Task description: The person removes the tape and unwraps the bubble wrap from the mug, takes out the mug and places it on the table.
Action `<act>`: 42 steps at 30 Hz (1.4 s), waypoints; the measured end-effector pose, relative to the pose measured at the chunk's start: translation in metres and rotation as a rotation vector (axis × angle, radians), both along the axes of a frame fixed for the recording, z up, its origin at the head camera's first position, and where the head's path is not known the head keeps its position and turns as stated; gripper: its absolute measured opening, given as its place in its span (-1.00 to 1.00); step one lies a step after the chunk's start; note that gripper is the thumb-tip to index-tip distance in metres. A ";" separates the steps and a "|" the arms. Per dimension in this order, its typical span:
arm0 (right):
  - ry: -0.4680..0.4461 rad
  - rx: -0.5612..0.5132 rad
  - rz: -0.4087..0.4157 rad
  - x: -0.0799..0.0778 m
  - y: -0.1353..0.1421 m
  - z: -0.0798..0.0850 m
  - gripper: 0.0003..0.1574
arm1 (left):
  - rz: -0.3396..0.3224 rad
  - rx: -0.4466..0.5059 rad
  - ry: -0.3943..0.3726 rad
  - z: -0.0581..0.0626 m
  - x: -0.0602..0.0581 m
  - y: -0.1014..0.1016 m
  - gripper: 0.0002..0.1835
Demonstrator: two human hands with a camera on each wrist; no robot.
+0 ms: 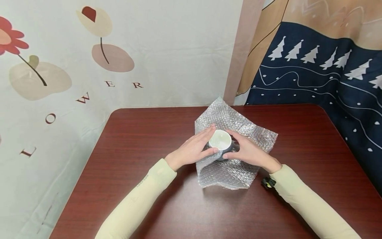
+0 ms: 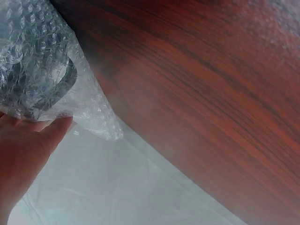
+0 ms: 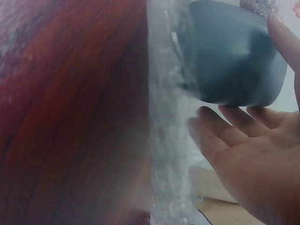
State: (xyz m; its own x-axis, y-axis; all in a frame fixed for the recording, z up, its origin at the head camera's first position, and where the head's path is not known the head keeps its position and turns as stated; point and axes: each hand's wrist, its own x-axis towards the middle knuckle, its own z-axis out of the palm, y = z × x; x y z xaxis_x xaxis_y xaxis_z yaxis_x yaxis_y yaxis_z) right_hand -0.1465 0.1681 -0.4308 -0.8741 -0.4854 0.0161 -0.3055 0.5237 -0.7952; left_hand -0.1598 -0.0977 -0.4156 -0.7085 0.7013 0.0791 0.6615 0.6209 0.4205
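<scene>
A dark blue-grey mug (image 1: pixel 220 140) with a pale inside stands upright on a sheet of bubble wrap (image 1: pixel 226 174). On the mug's left side, my left hand (image 1: pixel 195 146) holds a flap of the wrap against it, fingers toward the back and thumb in front. Through the wrap in the left wrist view, a dark curved handle (image 2: pixel 65 84) shows. My right hand (image 1: pixel 249 149) grips the mug's right side, thumb at the front. Its fingertips (image 3: pixel 229 112) touch the mug's smooth wall in the right wrist view. The wrap hides part of the mug's lower side.
Beneath the wrap is a dark red-brown wooden table (image 1: pixel 134 142). A printed pale cloth (image 1: pixel 179 59) hangs behind it, and a navy cloth (image 1: pixel 298 79) with white trees hangs at the right. A small black device (image 1: pixel 268 183) sits at my right cuff.
</scene>
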 end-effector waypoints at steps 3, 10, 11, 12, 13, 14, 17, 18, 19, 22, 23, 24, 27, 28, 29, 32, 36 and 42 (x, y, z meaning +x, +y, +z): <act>0.003 -0.001 -0.002 -0.001 -0.001 -0.002 0.23 | -0.007 0.005 0.001 0.000 0.000 0.000 -0.11; 0.008 -0.006 0.014 -0.002 -0.001 -0.001 0.20 | -0.002 0.019 -0.042 0.002 0.000 0.000 -0.12; 0.009 -0.006 0.018 -0.001 0.000 -0.001 0.20 | 0.001 0.020 -0.048 0.003 0.000 0.000 -0.11; 0.010 -0.009 0.023 -0.001 0.000 -0.001 0.20 | 0.003 0.025 -0.048 0.003 0.001 0.000 -0.11; 0.011 -0.010 0.028 -0.002 -0.001 -0.001 0.19 | 0.008 0.032 -0.049 0.003 0.001 0.000 -0.11; 0.011 -0.013 0.031 -0.002 -0.001 -0.001 0.19 | 0.012 0.039 -0.047 0.003 0.001 -0.001 -0.10; 0.009 -0.019 0.037 -0.002 -0.001 -0.001 0.18 | 0.025 0.062 -0.029 0.005 0.002 -0.002 -0.09; 0.007 -0.019 0.037 -0.001 -0.001 -0.001 0.18 | 0.027 0.069 -0.019 0.006 0.003 -0.002 -0.09; 0.005 -0.017 0.036 -0.001 -0.001 -0.001 0.18 | 0.028 0.075 -0.010 0.007 0.004 -0.002 -0.10; 0.001 -0.014 0.035 -0.001 0.000 0.000 0.19 | 0.024 0.089 0.019 0.011 0.008 -0.003 -0.14; 0.000 -0.014 0.035 -0.001 0.000 0.000 0.19 | 0.024 0.096 0.025 0.013 0.009 -0.003 -0.15; 0.000 -0.017 0.035 -0.001 0.000 0.000 0.19 | 0.025 0.102 0.029 0.014 0.011 -0.003 -0.17; 0.004 -0.026 0.033 -0.002 0.000 0.000 0.17 | 0.033 0.102 0.024 0.019 0.018 -0.001 -0.14; 0.007 -0.027 0.032 -0.002 -0.001 0.000 0.17 | 0.037 0.094 0.022 0.020 0.020 0.000 -0.11; 0.011 -0.026 0.030 -0.002 -0.001 0.000 0.17 | 0.039 0.083 0.020 0.022 0.023 0.001 -0.08; 0.015 -0.026 0.029 -0.002 -0.001 0.000 0.17 | 0.041 0.045 0.040 0.024 0.029 0.003 0.01; 0.009 -0.022 0.029 -0.001 -0.001 -0.001 0.19 | 0.038 0.028 0.088 0.025 0.033 0.002 0.01; 0.010 -0.025 0.025 -0.001 -0.002 -0.001 0.21 | 0.059 0.094 0.111 0.024 0.035 -0.006 -0.13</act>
